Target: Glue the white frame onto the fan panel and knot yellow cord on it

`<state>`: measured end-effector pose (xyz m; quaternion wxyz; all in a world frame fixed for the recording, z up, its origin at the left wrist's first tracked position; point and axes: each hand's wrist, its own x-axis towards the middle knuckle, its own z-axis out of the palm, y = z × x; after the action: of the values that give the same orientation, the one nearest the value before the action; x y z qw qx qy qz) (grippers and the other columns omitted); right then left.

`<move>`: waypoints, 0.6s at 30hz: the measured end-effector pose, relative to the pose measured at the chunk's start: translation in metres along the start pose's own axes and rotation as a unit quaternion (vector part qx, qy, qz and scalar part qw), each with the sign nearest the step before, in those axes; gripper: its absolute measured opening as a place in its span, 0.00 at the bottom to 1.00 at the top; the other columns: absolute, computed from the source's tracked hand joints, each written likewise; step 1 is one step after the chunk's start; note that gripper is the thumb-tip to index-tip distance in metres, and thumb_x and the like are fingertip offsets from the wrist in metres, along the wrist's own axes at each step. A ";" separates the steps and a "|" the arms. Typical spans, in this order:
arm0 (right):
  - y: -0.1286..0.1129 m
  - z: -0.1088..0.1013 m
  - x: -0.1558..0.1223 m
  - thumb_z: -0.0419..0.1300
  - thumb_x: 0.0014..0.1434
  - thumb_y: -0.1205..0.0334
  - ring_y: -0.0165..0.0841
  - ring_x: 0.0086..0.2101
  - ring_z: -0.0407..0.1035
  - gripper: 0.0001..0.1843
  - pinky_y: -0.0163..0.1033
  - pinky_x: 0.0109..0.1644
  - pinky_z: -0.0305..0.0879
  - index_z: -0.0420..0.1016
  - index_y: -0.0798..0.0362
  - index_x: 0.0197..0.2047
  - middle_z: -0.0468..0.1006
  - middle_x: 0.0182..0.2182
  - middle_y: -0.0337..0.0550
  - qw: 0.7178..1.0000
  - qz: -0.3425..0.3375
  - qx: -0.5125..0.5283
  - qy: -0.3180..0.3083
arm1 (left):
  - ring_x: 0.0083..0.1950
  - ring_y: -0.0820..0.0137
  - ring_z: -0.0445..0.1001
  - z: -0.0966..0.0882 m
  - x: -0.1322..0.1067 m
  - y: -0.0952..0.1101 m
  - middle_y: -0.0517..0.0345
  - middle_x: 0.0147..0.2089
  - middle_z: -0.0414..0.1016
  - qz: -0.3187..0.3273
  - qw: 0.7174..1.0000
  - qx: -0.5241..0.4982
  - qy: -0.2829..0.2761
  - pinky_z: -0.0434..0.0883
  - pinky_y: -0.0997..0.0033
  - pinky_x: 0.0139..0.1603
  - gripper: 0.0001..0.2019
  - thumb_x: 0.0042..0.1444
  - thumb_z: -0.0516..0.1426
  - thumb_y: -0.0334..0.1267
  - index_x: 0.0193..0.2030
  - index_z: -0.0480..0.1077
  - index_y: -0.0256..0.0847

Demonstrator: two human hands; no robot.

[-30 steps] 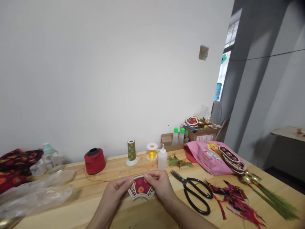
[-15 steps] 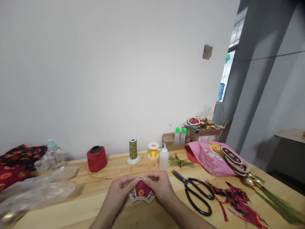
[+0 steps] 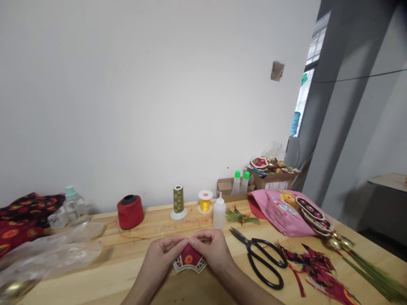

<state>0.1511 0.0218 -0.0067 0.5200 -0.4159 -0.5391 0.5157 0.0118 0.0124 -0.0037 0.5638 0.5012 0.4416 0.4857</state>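
Between my hands is a small fan-shaped ornament [image 3: 190, 259], dark red cloth with an orange flower and a pale cut-out frame. My left hand [image 3: 162, 253] pinches its upper edge from the left, thumb on the front. From the right, my right hand [image 3: 213, 250] grips the same edge, its thumb tip close to the left one. The fingers behind the ornament are hidden. Black-handled scissors [image 3: 259, 258] lie to the right of my right hand, blades apart a little. A white squeeze bottle [image 3: 219, 213] stands just beyond that hand.
Along the wall stand a red thread cone [image 3: 130, 213], a green thread spool [image 3: 178, 203] and a yellow cord spool [image 3: 205, 202]. Cloth scraps [image 3: 318, 271], a pink bag [image 3: 282, 216] and a tasselled ornament [image 3: 313, 215] lie right. Clear plastic [image 3: 63, 254] covers the left side.
My thumbs have come closer together at the ornament's top edge, covering the pale bit that showed between them. The whole view has shifted very slightly.
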 end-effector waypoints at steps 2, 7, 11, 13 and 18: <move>0.000 0.000 0.000 0.64 0.34 0.53 0.31 0.22 0.67 0.17 0.34 0.27 0.63 0.75 0.60 0.22 0.76 0.20 0.45 1.000 -0.006 -0.006 -0.006 | 0.27 0.68 0.73 0.000 0.000 0.000 0.53 0.27 0.78 -0.004 1.000 -0.010 0.000 0.68 0.73 0.30 0.13 0.37 0.61 0.39 0.32 0.74 0.36; 0.007 -0.007 0.006 0.64 0.36 0.54 0.32 0.23 0.68 0.17 0.36 0.29 0.64 0.76 0.61 0.26 0.76 0.22 0.47 0.999 -0.001 0.032 -0.001 | 0.29 0.65 0.74 -0.002 -0.003 0.008 0.52 0.28 0.78 -0.023 0.999 -0.034 0.001 0.68 0.68 0.34 0.17 0.37 0.59 0.44 0.34 0.74 0.35; 0.013 -0.010 0.009 0.64 0.36 0.54 0.34 0.25 0.69 0.18 0.38 0.31 0.65 0.75 0.61 0.26 0.77 0.24 0.49 0.999 -0.009 0.047 0.013 | 0.29 0.65 0.74 -0.004 -0.006 0.012 0.52 0.28 0.78 -0.015 1.000 -0.023 0.012 0.68 0.70 0.34 0.18 0.37 0.60 0.45 0.33 0.74 0.34; 0.013 -0.010 0.009 0.64 0.36 0.54 0.34 0.25 0.69 0.18 0.39 0.31 0.65 0.75 0.61 0.27 0.77 0.24 0.49 0.999 -0.012 0.043 0.018 | 0.29 0.66 0.74 -0.006 -0.005 0.010 0.52 0.28 0.78 -0.007 0.999 -0.023 0.021 0.68 0.71 0.33 0.16 0.38 0.59 0.44 0.33 0.74 0.35; 0.009 -0.011 0.008 0.63 0.39 0.56 0.34 0.27 0.69 0.14 0.38 0.33 0.65 0.76 0.58 0.27 0.76 0.25 0.46 0.997 -0.071 0.001 0.025 | 0.34 0.66 0.74 -0.012 0.000 0.002 0.54 0.32 0.78 0.013 1.000 -0.015 0.024 0.69 0.71 0.36 0.12 0.39 0.60 0.40 0.33 0.74 0.39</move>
<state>0.1603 0.0320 -0.0154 0.5689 -0.3887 -0.5533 0.4681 -0.0006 0.0138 -0.0034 0.5539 0.4868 0.4411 0.5115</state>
